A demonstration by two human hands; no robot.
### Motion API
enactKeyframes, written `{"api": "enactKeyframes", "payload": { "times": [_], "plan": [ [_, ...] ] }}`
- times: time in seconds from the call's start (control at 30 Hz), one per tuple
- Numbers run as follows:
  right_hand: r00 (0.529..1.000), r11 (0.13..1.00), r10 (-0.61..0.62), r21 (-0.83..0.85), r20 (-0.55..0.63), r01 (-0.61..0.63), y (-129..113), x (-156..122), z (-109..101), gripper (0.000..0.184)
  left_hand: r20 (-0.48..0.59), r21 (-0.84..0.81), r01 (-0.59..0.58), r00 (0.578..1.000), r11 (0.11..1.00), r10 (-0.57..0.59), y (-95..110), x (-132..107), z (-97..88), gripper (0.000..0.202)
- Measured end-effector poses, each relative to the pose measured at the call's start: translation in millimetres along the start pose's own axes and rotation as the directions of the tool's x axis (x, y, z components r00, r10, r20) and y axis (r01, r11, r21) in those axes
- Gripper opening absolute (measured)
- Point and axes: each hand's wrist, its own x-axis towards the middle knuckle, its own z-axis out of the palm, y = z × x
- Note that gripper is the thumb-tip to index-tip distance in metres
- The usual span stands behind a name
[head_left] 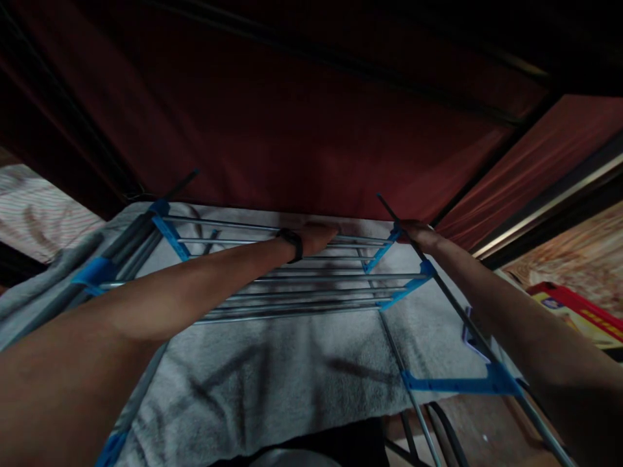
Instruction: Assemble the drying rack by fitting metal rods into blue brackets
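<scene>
Metal rods (341, 278) over nubbly cloth (287, 376), seemingly gripped by left hand (316, 238); right hand (420, 236), three o'clock, grip shadowed: can't tell.

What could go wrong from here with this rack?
The right hand might get pinched at the blue bracket beside it. Thin metal rods could flex if the left hand leans hard on them. The rack overlaps the grey cloth, so shifting it may drag the cloth.

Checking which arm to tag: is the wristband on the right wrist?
No, the wristband is on the wrist of the left hand; that of the right hand is bare.
</scene>
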Motion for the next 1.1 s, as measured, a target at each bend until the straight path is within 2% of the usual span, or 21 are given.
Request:
{"api": "enactKeyframes", "payload": {
  "times": [0.2,0.5,0.6,0.7,0.8,0.9,1.0,1.1],
  "plan": [
    [0.998,0.998,-0.047,0.045,0.046,0.045,12.3,11.5,-3.3,0.013,-0.002,-0.008,0.006,1.000,1.000,-0.006,2.8,-4.0,-12.5,0.028],
    [0.988,0.992,-0.125,0.000,0.096,0.125,19.1,15.9,-7.2,0.013,-0.042,-0.077,0.027,0.999,0.997,-0.030,-1.7,-6.4,-11.4,0.041],
    [0.984,0.990,-0.138,-0.020,0.115,0.142,17.6,12.2,-9.6,0.013,-0.036,-0.035,0.020,0.999,0.999,-0.021,-0.4,-6.9,-13.8,0.045],
    [0.977,0.985,-0.155,-0.054,0.147,0.164,16.8,11.7,-12.5,0.017,0.019,0.049,0.003,1.000,0.999,-0.004,2.9,-9.4,-19.3,0.050],
    [0.965,0.983,-0.179,-0.014,0.193,0.185,20.8,13.1,-17.3,0.029,0.070,0.121,-0.008,0.998,0.993,-0.001,6.2,-12.0,-24.7,0.053],
    [0.938,0.979,-0.201,0.014,0.283,0.205,26.1,11.9,-24.4,0.050,0.071,0.144,-0.002,0.997,0.990,-0.008,7.2,-12.6,-26.1,0.049],
    [0.925,0.973,-0.201,-0.046,0.322,0.227,23.6,8.0,-30.0,0.077,0.061,0.140,0.005,0.998,0.990,-0.014,5.3,-11.1,-23.5,0.042],
    [0.918,0.955,-0.216,-0.124,0.332,0.269,13.0,7.0,-30.0,0.094,0.042,0.137,0.012,0.999,0.991,-0.018,2.0,-9.6,-21.2,0.039]
  ]
}}
